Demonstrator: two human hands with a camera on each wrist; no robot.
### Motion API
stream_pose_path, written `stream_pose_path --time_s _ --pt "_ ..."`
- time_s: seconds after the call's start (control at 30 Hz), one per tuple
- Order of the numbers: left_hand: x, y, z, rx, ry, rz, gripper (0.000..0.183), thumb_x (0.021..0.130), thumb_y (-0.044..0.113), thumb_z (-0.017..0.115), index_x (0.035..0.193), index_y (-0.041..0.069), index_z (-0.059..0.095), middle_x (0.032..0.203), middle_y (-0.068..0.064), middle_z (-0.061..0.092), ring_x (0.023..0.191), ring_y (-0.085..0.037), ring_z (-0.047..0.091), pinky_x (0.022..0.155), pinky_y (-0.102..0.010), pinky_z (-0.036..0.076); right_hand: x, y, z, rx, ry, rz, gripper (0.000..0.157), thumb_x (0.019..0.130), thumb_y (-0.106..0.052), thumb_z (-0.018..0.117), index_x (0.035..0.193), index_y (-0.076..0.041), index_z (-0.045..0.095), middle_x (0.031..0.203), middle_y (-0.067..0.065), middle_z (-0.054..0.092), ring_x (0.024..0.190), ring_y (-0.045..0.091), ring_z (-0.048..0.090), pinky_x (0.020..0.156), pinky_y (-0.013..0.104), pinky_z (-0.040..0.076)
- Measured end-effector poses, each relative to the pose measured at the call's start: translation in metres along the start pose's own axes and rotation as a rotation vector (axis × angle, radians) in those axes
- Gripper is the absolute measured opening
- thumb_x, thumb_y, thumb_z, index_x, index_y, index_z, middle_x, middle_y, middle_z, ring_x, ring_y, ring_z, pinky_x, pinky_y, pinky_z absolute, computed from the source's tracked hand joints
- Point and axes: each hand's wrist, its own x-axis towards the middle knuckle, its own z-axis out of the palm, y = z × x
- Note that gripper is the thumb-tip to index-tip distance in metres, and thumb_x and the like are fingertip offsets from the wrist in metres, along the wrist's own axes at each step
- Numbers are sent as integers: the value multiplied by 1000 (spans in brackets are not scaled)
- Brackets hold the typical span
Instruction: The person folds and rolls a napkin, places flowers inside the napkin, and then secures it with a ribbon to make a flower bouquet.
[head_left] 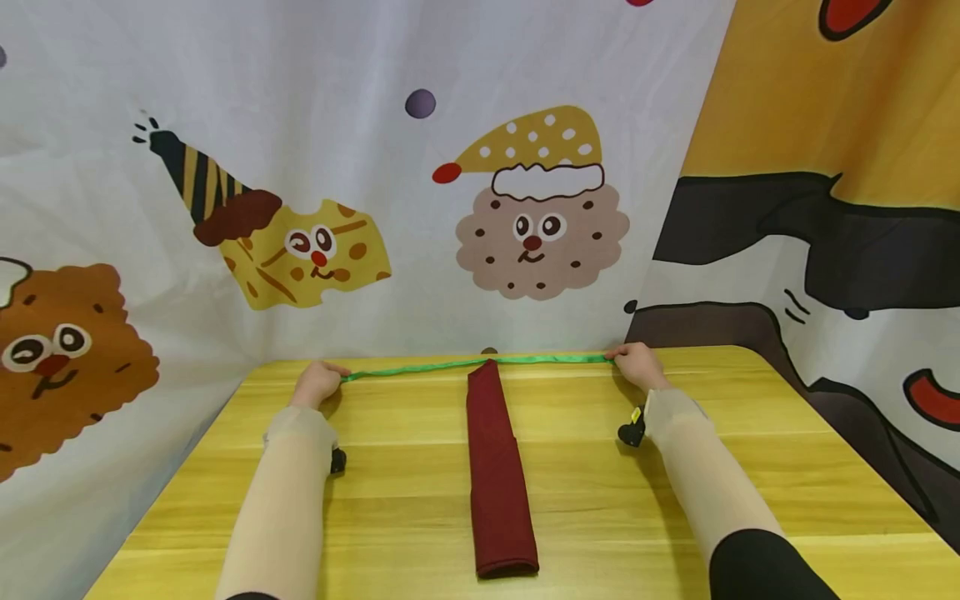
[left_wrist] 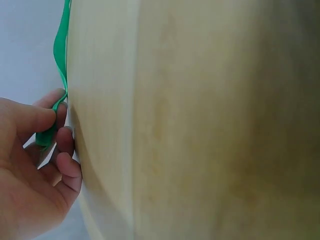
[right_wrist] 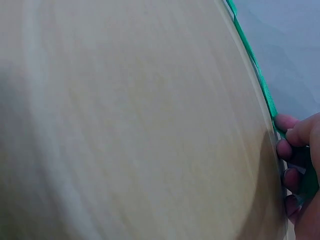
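A green ribbon (head_left: 420, 367) stretches from side to side along the far edge of the table. My left hand (head_left: 318, 382) pinches its left end between thumb and fingers, and a short tail of ribbon (left_wrist: 46, 138) sticks out below the thumb in the left wrist view. At the other end my right hand (head_left: 637, 365) pinches the ribbon, with more green showing in the palm under the curled fingers (right_wrist: 292, 180). Between the hands lies a long folded dark red cloth (head_left: 498, 475), pointing away from me. Its narrow far tip meets the ribbon's middle in the head view.
The wooden table (head_left: 397, 517) has a light grain and rounded far corners. Right behind its far edge hangs a printed curtain (head_left: 337, 100) with cartoon biscuits and cheese. A small black camera (head_left: 632, 428) sits by the right wrist, another (head_left: 338, 461) by the left.
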Motion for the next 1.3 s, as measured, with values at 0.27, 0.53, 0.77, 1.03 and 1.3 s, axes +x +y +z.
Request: stream_pose_path --time_s 0.27,0.53,0.77,1.03,1.3 --pt "-6 -3 -1 54 23 42 48 84 1 38 125 -4 62 134 -28 50 122 -44 45 104 -51 33 -3 -5 7 -18 20 -39 37 96 -8 40 118 -1 69 132 25 54 117 40 51 89 47 40" --pt "2 -2 7 14 2 97 45 93 7 39 135 -5 52 140 -29 43 130 -46 36 109 -51 27 -4 0 9 42 97 -19 38 96 -5 38 124 1 65 133 24 54 120 40 50 82 43 41" --pt "8 -1 6 -43 23 135 46 98 14 43 139 -8 45 144 -31 36 134 -46 30 110 -52 24 -2 -6 10 51 146 -26 39 97 -6 38 125 0 64 132 24 55 99 35 53 72 39 39" --pt "7 5 4 -96 -43 141 51 101 14 39 146 -7 31 151 -30 24 140 -45 18 112 -52 18 1 -10 9 49 161 -26 39 96 -6 39 125 1 64 131 24 56 90 33 51 66 35 38" --pt "4 8 4 -39 -64 167 49 101 12 40 143 -12 34 148 -32 29 138 -47 21 112 -52 19 -1 -8 7 25 90 -5 37 96 -4 40 123 3 64 132 25 54 120 40 50 90 46 42"
